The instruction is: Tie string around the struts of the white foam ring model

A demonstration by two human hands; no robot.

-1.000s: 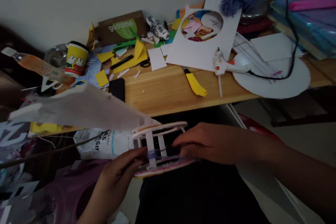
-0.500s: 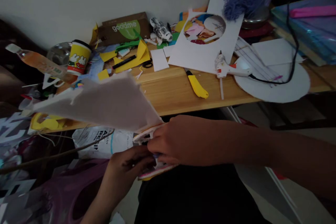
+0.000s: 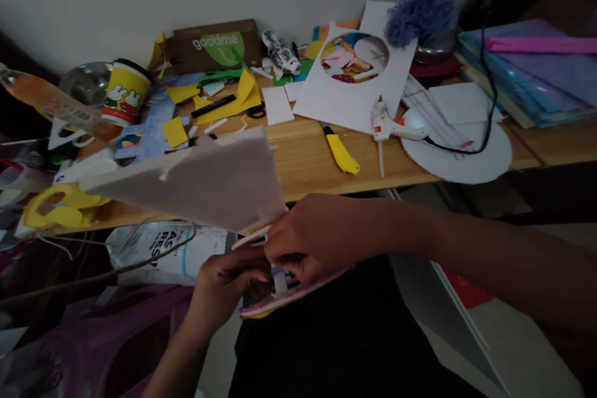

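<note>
A wooden desk [image 3: 303,161] stretches in front of me, crowded with craft clutter. At its far left stands a yellow paper cup [image 3: 125,93] printed with cartoon rabbits, with a glass bowl [image 3: 84,81] just behind it and a bottle of orange drink [image 3: 51,99] lying to its left. A brown box [image 3: 212,46] marked "goodme" sits against the wall. Yellow paper scraps [image 3: 175,132] and a black marker [image 3: 215,106] lie near it. Mid-desk rests a yellow utility knife [image 3: 342,150]. To its right a white glue gun [image 3: 396,126] lies on the edge of a white disc [image 3: 466,158]. Blue yarn [image 3: 418,12] sits far behind a white board [image 3: 340,99] with a round hole.
</note>
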